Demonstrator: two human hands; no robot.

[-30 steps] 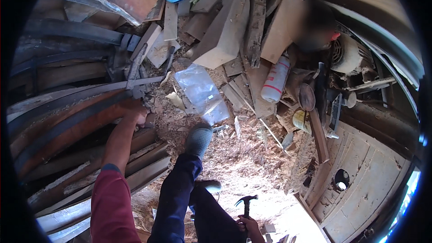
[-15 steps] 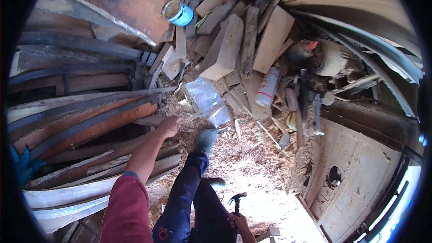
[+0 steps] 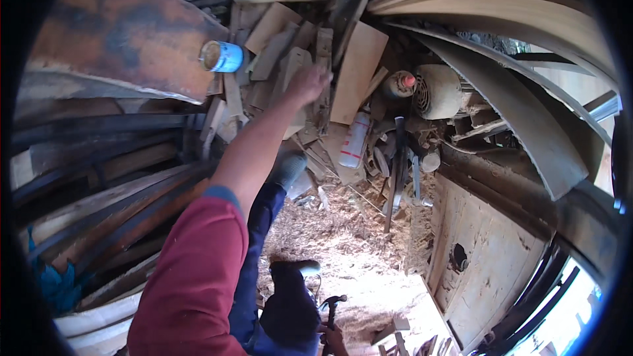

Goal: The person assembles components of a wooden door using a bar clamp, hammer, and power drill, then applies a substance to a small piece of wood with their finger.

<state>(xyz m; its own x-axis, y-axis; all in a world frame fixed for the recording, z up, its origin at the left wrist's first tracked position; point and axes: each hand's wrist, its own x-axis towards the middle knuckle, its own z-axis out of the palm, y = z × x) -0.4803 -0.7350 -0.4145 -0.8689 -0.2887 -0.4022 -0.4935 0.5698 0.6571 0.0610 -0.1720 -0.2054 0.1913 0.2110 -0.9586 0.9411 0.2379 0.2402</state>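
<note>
My left hand [image 3: 308,84] is stretched far forward over a heap of wood offcuts, beside a narrow upright wood strip [image 3: 324,59]. A pale wooden block [image 3: 297,64] lies partly beneath it. Motion blur hides how its fingers are set, and no held object shows. Low in the picture, by my knee, my right hand [image 3: 333,339] grips a claw hammer [image 3: 331,310] by its dark handle, head upward. To the right of my left hand leans a broad light-brown board [image 3: 359,72].
A blue can [image 3: 226,57] stands near a stained rusty sheet [image 3: 125,33]. A white bottle with red print [image 3: 355,140], a red-capped container [image 3: 399,84] and a dusty motor [image 3: 437,91] sit to the right. Wood shavings [image 3: 362,250] cover the floor; curved planks [image 3: 105,224] are stacked left.
My left hand has swung forward and right, from low beside the left stack to above the offcuts. The view has shifted, and my left arm now covers the clear plastic bag. The hammer stays in my right hand.
</note>
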